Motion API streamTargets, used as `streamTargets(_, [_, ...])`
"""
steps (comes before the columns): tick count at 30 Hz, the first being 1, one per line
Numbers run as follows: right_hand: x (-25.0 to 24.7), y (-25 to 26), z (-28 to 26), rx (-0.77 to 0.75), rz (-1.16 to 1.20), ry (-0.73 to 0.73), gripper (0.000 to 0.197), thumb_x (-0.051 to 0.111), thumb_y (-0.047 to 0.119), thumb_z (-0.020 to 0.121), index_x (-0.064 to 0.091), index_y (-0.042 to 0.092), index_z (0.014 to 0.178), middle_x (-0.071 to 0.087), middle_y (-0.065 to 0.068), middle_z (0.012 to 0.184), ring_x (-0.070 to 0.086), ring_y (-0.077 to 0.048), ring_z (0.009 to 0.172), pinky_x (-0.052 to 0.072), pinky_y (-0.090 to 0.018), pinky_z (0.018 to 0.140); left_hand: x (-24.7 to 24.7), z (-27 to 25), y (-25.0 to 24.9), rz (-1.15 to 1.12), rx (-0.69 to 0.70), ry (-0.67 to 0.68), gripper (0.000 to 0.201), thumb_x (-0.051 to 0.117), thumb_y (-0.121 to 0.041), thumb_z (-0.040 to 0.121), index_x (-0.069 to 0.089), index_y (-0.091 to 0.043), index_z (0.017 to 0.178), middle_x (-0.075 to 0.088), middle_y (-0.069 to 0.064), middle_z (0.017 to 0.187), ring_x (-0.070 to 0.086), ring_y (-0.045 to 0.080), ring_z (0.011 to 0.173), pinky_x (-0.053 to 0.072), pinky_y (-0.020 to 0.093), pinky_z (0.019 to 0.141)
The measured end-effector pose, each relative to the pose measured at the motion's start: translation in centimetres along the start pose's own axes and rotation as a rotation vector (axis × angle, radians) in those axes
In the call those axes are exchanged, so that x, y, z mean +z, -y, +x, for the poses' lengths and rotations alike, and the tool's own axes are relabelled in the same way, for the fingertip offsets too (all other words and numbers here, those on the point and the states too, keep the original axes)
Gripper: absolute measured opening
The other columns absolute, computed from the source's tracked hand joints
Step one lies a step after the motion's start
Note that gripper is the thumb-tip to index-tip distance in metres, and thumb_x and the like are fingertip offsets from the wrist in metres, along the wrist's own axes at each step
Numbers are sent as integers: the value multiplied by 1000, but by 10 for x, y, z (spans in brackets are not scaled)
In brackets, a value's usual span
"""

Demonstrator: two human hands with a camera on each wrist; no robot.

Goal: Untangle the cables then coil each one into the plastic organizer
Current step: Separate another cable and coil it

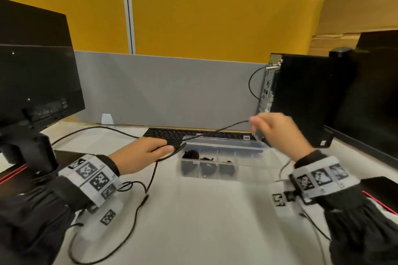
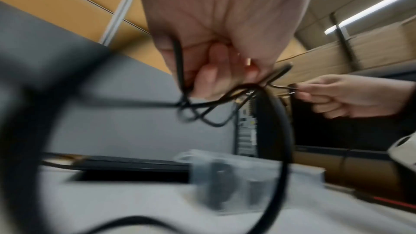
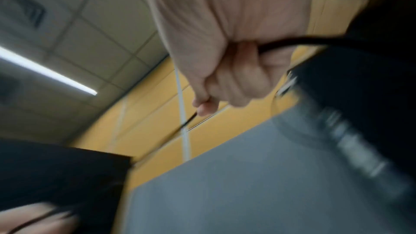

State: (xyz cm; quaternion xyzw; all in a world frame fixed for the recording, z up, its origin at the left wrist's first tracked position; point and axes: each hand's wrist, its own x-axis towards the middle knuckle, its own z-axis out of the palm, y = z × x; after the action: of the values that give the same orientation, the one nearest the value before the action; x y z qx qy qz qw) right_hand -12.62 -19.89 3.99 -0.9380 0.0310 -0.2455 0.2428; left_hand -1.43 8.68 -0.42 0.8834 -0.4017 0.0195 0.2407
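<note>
Over the pale desk, between a keyboard [image 1: 200, 134] and the person's chest, a thin black cable [image 1: 217, 131] is stretched between two raised hands. The left hand [image 1: 142, 154] sits low, just beside the near-left corner of the clear plastic organizer [image 1: 247, 157], with its fingers curled round the cable; the right hand [image 1: 280, 133] is lifted higher and further right, its fingers curled with the fingertips pinching the cable near its end. Holding it taut like this looks like a way to draw the line straight and work the snarl out before coiling it. Slack from the left hand drops to the desk and loops back toward the sleeve. The organizer lies open behind the stretched cable, its lid tipped back, and its three left compartments already hold dark bundles, so I'd judge the task partly done. From above, the cable seems a single clean strand, but the left wrist view shows what that hides: under the curled left fingers [image 2: 209, 79] the cable crosses itself in a small knot [image 2: 191, 109] of loops, with one strand running off to the right hand's pinch. The right wrist view, badly blurred, adds only that the cable passes through the closed fist and comes out past the fingertips [image 3: 204, 108].
</note>
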Motion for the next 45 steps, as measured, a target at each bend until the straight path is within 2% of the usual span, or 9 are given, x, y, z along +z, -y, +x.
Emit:
streamTargets(6, [-42, -34, 0, 278, -551, -354, 33, 38, 38, 98, 61, 14, 100, 61, -11, 83, 56, -30, 75, 41, -36, 63, -17, 6, 7, 29, -29, -16, 35, 38, -33, 98, 49, -7, 78, 46, 0, 69, 41, 9, 62, 38, 29, 68])
streamTargets(12, [22, 47, 0, -132, -531, 47, 56, 37, 55, 93, 32, 26, 141, 47, -3, 134, 38, -24, 126, 31, -45, 100, 7, 20, -25, 55, 103, -50, 31, 41, -31, 98, 47, -27, 68, 52, -9, 66, 50, -2, 65, 35, 14, 60])
streamTargets(16, [76, 79, -7, -243, -225, 361, 36, 35, 38, 100, 46, 12, 123, 62, -10, 109, 58, -28, 100, 45, -38, 82, 14, 20, -31, -19, 201, -186, 12, 51, -26, 94, 61, -23, 88, 61, -8, 84, 54, 3, 77, 38, 20, 67])
streamTargets(18, [79, 74, -4, -245, -65, 263, 29, 39, 29, 100, 52, 8, 117, 65, -12, 100, 60, -28, 91, 40, -28, 69, 14, 14, -22, -18, 140, -227, 18, 61, -24, 88, 51, -23, 103, 52, -8, 96, 48, 1, 86, 37, 18, 70])
streamTargets(21, [70, 70, 0, -309, 88, 89, 25, 45, 24, 99, 63, 9, 109, 69, -5, 91, 61, -16, 80, 39, -23, 66, 21, 1, -6, -143, -57, 33, 41, 57, -18, 91, 35, -27, 123, 52, -5, 102, 56, 2, 85, 47, 15, 66])
streamTargets(25, [48, 60, 2, -268, 241, 100, 21, 57, 25, 92, 72, 13, 87, 62, 15, 67, 56, 3, 63, 40, -12, 60, 18, -8, 6, -387, -70, 163, 17, 40, -12, 99, 53, -15, 109, 67, 3, 66, 64, 15, 61, 51, 28, 60])
streamTargets(31, [20, 25, 16, -143, 285, -232, 24, 52, 28, 94, 68, 17, 81, 51, 16, 48, 42, -3, 47, 33, -13, 50, -4, -11, 15, -471, -89, -97, 31, 35, -20, 100, 56, 1, 90, 72, 7, 74, 57, 18, 52, 42, 20, 49])
streamTargets(39, [20, 10, 18, -33, 387, -380, 26, 47, 29, 97, 65, 17, 83, 39, 10, 43, 38, -1, 42, 37, -20, 54, -21, -10, 11, -411, -22, -207, 27, 35, -23, 100, 50, -2, 90, 35, 1, 56, 29, 7, 47, 28, 16, 46])
streamTargets(45, [29, 30, 15, -66, 442, 31, 26, 41, 24, 99, 63, 26, 87, 49, 0, 62, 40, -2, 49, 34, -14, 48, -12, -8, -6, -563, 21, -176, 37, 35, -38, 97, 51, -5, 90, 30, -5, 60, 26, 5, 49, 26, 16, 46])
